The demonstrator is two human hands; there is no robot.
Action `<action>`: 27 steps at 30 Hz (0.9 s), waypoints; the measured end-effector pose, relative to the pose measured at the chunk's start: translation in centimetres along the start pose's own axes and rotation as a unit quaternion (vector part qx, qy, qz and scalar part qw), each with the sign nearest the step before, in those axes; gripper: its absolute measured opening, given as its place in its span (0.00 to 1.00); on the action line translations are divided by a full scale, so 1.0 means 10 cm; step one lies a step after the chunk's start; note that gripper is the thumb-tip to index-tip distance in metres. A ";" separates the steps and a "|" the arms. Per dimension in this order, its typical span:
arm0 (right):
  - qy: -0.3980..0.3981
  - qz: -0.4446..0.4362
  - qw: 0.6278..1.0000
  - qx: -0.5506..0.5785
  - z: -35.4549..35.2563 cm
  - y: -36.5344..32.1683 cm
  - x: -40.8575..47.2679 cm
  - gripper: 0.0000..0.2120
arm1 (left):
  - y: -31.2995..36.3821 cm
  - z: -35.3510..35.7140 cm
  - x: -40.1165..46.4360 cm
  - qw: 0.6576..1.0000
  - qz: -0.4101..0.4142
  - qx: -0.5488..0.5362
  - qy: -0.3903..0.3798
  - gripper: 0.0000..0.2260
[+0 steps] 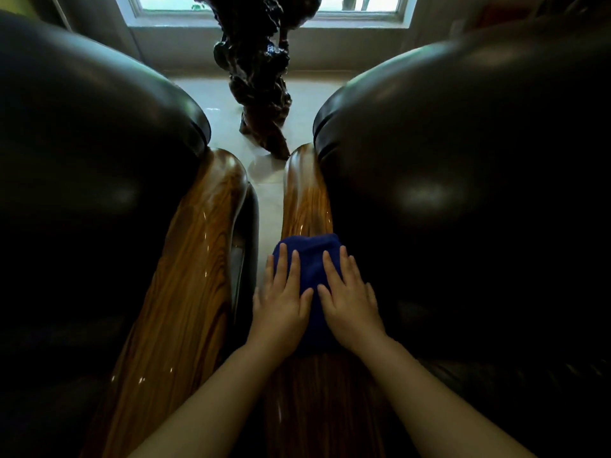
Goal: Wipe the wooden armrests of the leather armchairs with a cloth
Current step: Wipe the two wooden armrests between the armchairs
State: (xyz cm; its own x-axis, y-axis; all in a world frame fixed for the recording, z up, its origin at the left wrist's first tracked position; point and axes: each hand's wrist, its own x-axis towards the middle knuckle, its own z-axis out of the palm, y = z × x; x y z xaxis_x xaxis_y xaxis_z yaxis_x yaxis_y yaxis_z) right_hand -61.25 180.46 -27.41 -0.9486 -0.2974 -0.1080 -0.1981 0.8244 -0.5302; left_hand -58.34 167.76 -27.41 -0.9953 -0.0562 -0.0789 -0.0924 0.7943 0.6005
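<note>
Landmark: blue cloth [310, 259], spread over the right armchair's wooden armrest [305, 200], about midway along it.
Left armchair [82, 160]: dark leather, well to the left of the cloth; its rounded back bulges toward the gap.
Left armrest [195, 259]: glossy striped wood, left of the cloth across a narrow strip of pale floor [264, 180]; no cloth on it, so it probably waits its turn or is done, I cannot tell which.
Left hand [281, 305]: flat and spread wide on the cloth's left half, fingers pointing away from the body, gripping nothing; the outer fingers hang over the armrest's left edge, likely to keep the cloth wrapped on the curve.
Right hand [350, 302]: just right of the left hand, likewise open and pressed palm-down on the cloth, near the leather.
Why both hands: two flat palms would spread pressure and keep the cloth from bunching during a push along the grain.
Right armchair [463, 176]: dark leather, directly right of the cloth.
Carved dark wood sculpture [261, 77]: beyond the cloth, standing on the floor between the chairs, below a window [264, 8].
</note>
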 end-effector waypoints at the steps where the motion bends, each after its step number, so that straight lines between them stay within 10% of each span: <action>1: 0.001 -0.017 1.000 0.013 -0.04 0.05 -0.05 0.29 | -0.05 -0.05 -0.05 1.000 0.017 -0.011 -0.021 0.28; 14: -0.035 -0.046 0.996 0.065 -0.20 0.15 0.31 0.30 | -0.14 -0.39 0.49 0.990 -0.027 -0.031 -0.132 0.40; 27: -0.103 0.016 0.994 0.039 -0.75 -0.08 -0.31 0.09 | 0.28 -0.76 -0.31 0.993 -0.024 -0.021 -0.114 0.12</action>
State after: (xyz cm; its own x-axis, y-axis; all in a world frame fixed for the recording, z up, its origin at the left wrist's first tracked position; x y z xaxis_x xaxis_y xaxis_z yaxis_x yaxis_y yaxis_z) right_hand -59.97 184.36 -20.33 -0.8819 -0.3703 -0.2918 -0.1406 0.7973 -0.5870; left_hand -55.69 165.57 -19.38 -0.9575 0.0495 -0.2842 -0.1454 0.7681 0.6236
